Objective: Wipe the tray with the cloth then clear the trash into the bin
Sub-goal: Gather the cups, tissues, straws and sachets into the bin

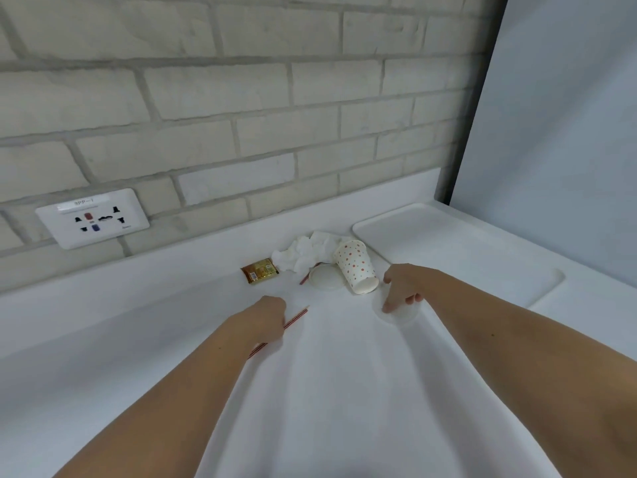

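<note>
My left hand (270, 315) grips a red-striped straw (295, 318) lying on the white counter. My right hand (401, 289) reaches down with its fingers curled over a clear plastic lid (396, 314). Just behind it a dotted paper cup (356, 267) lies on its side, beside a white round lid (325, 278) with a second straw (304, 279) poking out under it. A crumpled white cloth (305, 251) and a gold-brown snack wrapper (259, 270) sit near the wall. The white tray (431, 236) lies at the back right. No bin is in view.
A brick wall with a socket plate (92, 217) runs behind the counter. A grey panel (558, 132) stands at the right. A recessed white section (544, 291) lies at the counter's right edge.
</note>
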The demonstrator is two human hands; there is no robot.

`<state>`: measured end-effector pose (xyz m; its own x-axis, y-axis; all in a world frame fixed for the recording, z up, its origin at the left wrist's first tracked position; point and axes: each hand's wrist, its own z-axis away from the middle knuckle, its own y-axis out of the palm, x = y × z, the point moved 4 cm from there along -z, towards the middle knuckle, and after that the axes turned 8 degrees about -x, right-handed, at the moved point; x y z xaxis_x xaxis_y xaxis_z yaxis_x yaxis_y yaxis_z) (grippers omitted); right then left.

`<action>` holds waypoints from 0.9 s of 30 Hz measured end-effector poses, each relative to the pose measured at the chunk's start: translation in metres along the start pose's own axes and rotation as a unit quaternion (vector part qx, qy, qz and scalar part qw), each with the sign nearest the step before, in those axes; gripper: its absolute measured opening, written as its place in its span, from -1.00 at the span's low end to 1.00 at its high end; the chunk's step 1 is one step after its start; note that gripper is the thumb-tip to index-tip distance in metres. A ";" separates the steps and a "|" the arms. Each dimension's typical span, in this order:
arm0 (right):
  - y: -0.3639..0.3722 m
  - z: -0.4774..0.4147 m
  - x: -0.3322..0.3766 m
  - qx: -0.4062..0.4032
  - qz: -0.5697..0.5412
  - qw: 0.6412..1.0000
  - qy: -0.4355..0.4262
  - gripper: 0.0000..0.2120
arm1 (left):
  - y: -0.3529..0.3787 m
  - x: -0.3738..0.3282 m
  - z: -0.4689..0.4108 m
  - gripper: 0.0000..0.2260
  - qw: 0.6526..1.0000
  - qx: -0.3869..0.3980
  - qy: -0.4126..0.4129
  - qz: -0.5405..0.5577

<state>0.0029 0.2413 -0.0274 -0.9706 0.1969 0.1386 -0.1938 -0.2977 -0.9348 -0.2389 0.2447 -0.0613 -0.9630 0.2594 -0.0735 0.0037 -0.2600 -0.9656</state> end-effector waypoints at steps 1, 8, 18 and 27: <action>0.001 0.002 -0.001 0.007 0.004 1.000 0.003 -0.40 | 0.001 0.001 0.002 -0.73 1.000 -0.006 -0.007 0.010; 0.014 0.012 -0.001 0.053 -0.071 0.996 0.014 -0.64 | 0.005 -0.011 0.023 -0.77 1.000 -0.010 -0.017 -0.003; 0.034 0.047 0.046 0.054 0.067 0.996 0.007 -0.18 | 0.006 -0.005 0.039 -0.84 0.992 -0.039 -0.088 0.082; 0.027 0.056 0.041 0.009 0.091 0.996 -0.014 -0.10 | 0.011 -0.014 0.046 -0.80 0.988 -0.096 -0.087 0.087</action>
<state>-0.0503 0.1890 -0.0287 -0.9933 0.1129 -0.0232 -0.0171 -0.3434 -0.9390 -0.2380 0.1955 -0.0600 -0.9749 0.0575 -0.2153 0.2088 -0.1021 -0.9726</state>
